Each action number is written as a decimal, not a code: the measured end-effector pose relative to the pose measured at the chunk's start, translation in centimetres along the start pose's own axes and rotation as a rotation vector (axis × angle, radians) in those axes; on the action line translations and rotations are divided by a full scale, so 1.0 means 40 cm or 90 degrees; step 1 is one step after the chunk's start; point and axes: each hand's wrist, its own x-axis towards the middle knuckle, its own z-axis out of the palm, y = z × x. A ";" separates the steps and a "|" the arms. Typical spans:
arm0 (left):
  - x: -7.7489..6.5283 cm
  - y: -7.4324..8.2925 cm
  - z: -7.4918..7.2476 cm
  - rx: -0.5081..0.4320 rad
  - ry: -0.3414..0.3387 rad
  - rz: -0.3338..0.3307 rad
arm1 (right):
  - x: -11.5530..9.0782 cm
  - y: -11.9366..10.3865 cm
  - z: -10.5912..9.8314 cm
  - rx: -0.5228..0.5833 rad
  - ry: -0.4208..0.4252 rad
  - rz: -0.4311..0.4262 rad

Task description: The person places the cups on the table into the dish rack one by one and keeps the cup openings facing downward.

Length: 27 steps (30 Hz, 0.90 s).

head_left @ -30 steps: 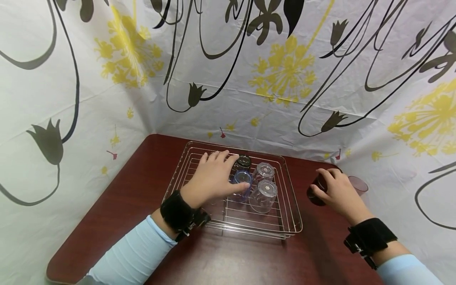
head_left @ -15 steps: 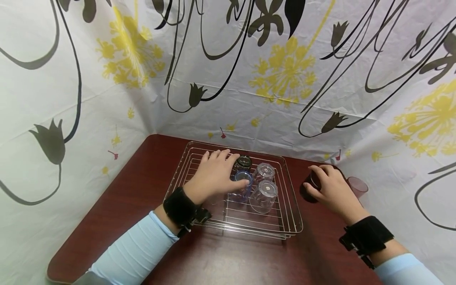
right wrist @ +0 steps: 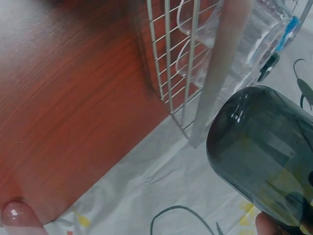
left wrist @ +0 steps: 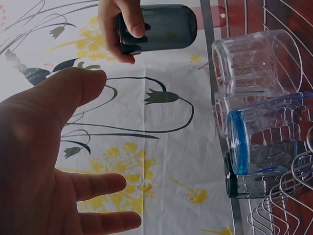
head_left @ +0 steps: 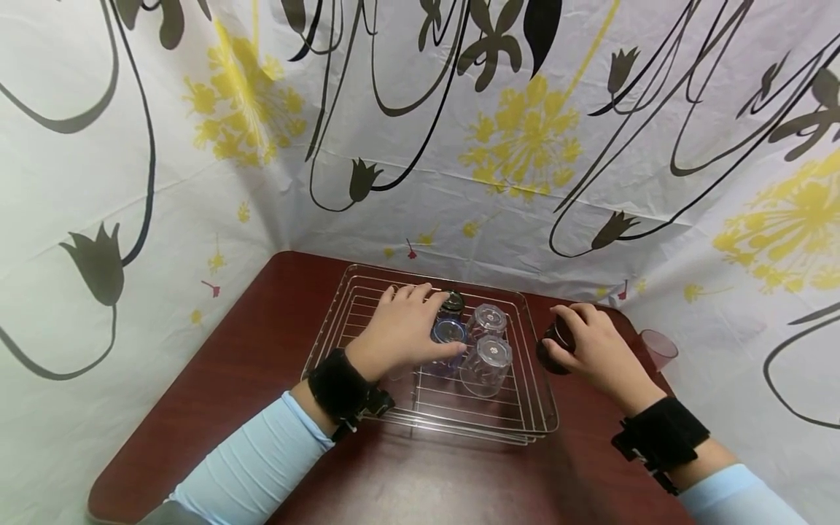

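My right hand (head_left: 593, 350) grips a smoky dark drinking glass (right wrist: 264, 152) from above, just off the right side of the wire rack (head_left: 550, 417). In the left wrist view its rounded end points toward the table. My left hand (head_left: 400, 332) hovers over the rack, fingers spread and thumb apart, holding nothing. Below and beside that thumb stands a blue-tinted glass (left wrist: 239, 142), upside down. Two clear glasses, one in front (head_left: 485, 364) and one behind (head_left: 488, 319), are also inverted on the rack. A dark glass (head_left: 453, 300) at the back is partly hidden by my left fingers.
A pink glass (head_left: 658, 348) stands near the right edge of the dark red wooden table (head_left: 420, 481). The rack has a raised wire rim. A white cloth (head_left: 407, 211) printed with flowers hangs behind and at both sides.
My right hand has carried the dark glass leftward, closer to the rack. My left hand stays over the rack with nearly the same spread. The glasses on the rack keep their places.
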 end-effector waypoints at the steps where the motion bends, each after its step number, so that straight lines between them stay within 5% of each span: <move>1: 0.001 0.000 0.001 0.000 0.000 0.002 | 0.003 -0.004 0.002 -0.001 0.004 -0.005; 27: 0.014 0.004 0.020 -0.016 -0.019 0.008 | 0.078 -0.115 0.026 0.030 0.018 -0.064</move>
